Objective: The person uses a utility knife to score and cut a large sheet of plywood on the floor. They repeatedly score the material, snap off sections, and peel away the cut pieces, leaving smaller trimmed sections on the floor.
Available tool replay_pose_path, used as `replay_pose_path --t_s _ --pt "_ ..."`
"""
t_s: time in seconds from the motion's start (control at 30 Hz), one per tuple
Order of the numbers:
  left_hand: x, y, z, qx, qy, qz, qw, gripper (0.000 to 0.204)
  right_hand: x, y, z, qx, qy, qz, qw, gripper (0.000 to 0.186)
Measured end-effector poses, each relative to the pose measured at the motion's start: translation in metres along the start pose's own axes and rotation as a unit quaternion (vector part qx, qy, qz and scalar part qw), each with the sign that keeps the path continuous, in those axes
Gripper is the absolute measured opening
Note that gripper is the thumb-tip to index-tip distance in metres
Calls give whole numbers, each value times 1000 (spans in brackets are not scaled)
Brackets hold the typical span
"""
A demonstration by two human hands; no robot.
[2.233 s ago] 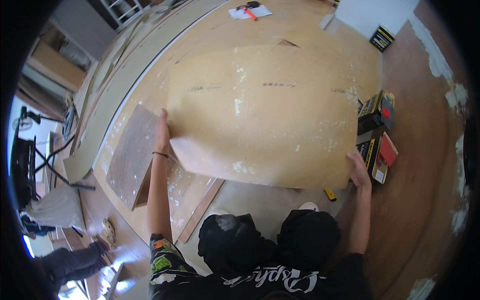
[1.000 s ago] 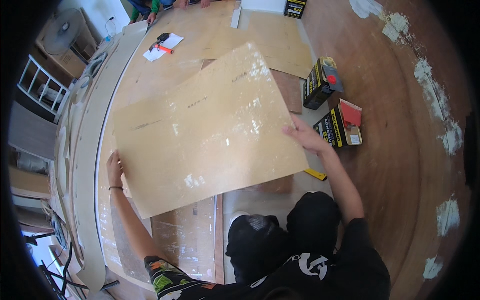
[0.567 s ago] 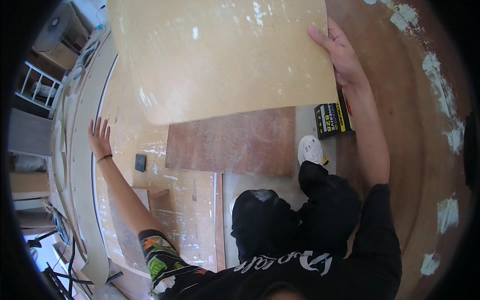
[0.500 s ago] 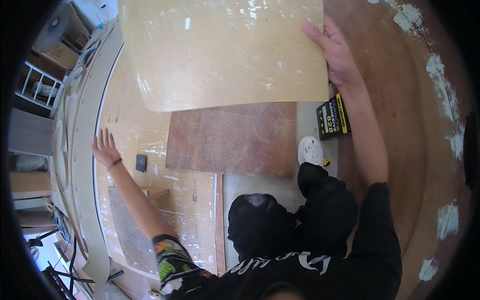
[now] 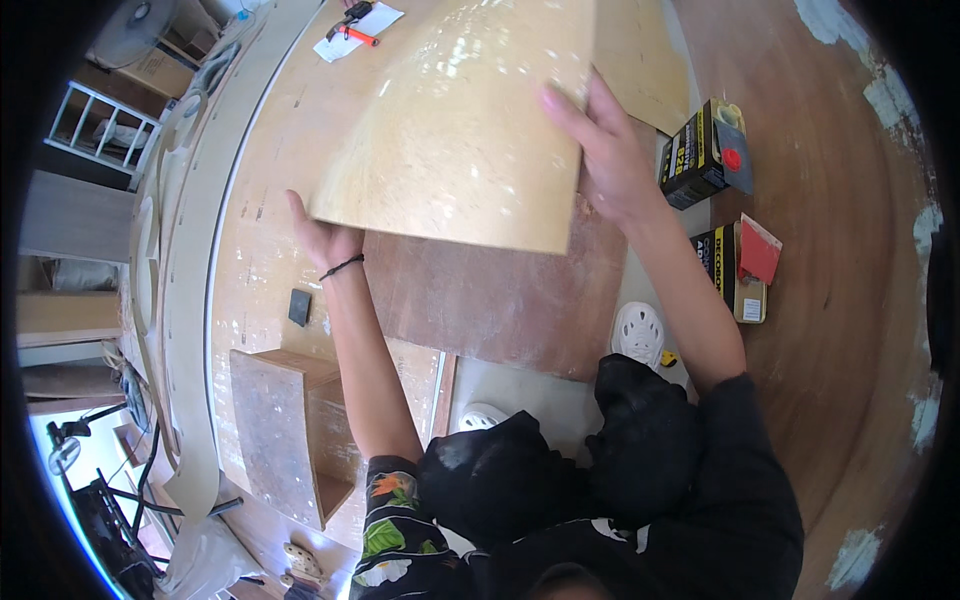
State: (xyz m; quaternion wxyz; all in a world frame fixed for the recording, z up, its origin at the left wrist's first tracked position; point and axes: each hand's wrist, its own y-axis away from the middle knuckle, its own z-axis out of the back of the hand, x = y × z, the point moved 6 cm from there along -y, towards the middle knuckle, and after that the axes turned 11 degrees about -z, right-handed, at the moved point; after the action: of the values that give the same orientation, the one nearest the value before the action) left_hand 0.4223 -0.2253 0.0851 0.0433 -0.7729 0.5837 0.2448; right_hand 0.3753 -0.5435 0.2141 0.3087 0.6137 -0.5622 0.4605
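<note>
Holding tan sheet (image 5: 470,150): above the far edge of the brown panel (image 5: 500,300).
Right hand (image 5: 612,150): our fingers pinch the sheet's right edge.
Left hand (image 5: 332,243): near-left corner; fingers hidden, grip we cannot tell.
Cans (image 5: 692,160): past the panel's right edge.

I'm seeing a brown wood surface (image 5: 820,270) filling the right side, pale patches (image 5: 888,98) running down it. Light grey floor (image 5: 510,385) is showing mid-room. Far left: white ladder (image 5: 115,104) sitting near a fan (image 5: 135,30) and cardboard box (image 5: 160,75), grey panel (image 5: 75,215) showing beside it. Bright light is glaring lower left.
</note>
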Motion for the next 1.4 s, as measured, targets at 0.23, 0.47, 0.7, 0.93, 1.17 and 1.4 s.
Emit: replay_pose_path --t_s 0.23,0.47,0.7,0.93,1.17,1.4 --pt "-7 63 47 45 -141 -43 988 52 -91 138 81 -105 -134 -229 959 52" --pt "57 149 223 -49 -185 54 980 51 -249 295 146 -135 -81 -600 784 42" --pt "72 174 279 -84 -119 114 983 45 -275 320 170 -107 -34 -611 783 38" --pt "39 215 319 -182 -520 148 821 56 -260 327 205 -66 284 -687 665 46" --pt "35 218 337 -187 -496 61 846 56 -287 274 297 -367 239 -464 770 54" --pt "44 214 325 -254 -422 46 869 54 -329 249 312 -386 315 -475 725 64"
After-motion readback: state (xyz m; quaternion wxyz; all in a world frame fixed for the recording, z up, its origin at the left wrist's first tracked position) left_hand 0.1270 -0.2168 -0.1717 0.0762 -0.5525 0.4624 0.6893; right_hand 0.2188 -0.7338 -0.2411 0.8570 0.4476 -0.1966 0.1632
